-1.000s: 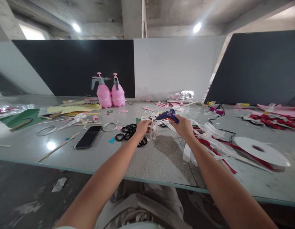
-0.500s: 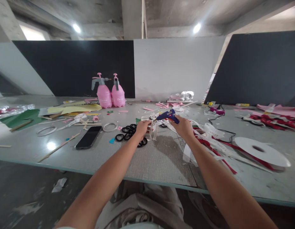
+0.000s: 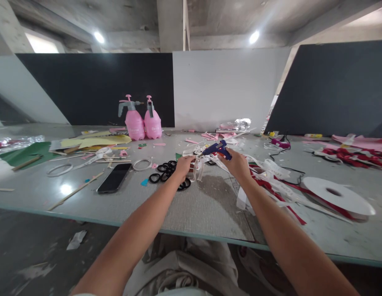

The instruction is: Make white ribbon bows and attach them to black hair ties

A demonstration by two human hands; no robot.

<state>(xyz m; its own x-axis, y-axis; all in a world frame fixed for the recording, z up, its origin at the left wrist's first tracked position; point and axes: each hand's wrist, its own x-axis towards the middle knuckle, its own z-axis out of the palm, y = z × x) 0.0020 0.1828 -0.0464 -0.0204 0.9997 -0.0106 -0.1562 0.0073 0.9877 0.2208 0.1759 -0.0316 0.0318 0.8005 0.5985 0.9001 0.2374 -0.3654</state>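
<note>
My right hand (image 3: 237, 163) is closed around the handle of a blue glue gun (image 3: 215, 148). The gun's nozzle points left, close to the fingertips of my left hand (image 3: 184, 165). Those fingers pinch a pale, sheer ribbon (image 3: 197, 169) whose ends hang down above the table. Where nozzle and ribbon come together, the detail is too small to tell whether they touch. Black hair ties (image 3: 164, 167) lie in a loose pile beside and partly behind my left wrist. White printed ribbon and red ribbon spread out by my right forearm.
A white ribbon spool (image 3: 334, 193) lies on the right, with red ribbon bundles (image 3: 357, 156) beyond it. Left are a phone (image 3: 115, 178), a pale ring-shaped roll (image 3: 142, 164) and a thin wooden stick (image 3: 76, 191). Two pink spray bottles (image 3: 135, 125) stand at the back.
Both hands hold almost the same position, with the glue gun's nozzle still by the ribbon. Otherwise only a slight shift of the camera shows.
</note>
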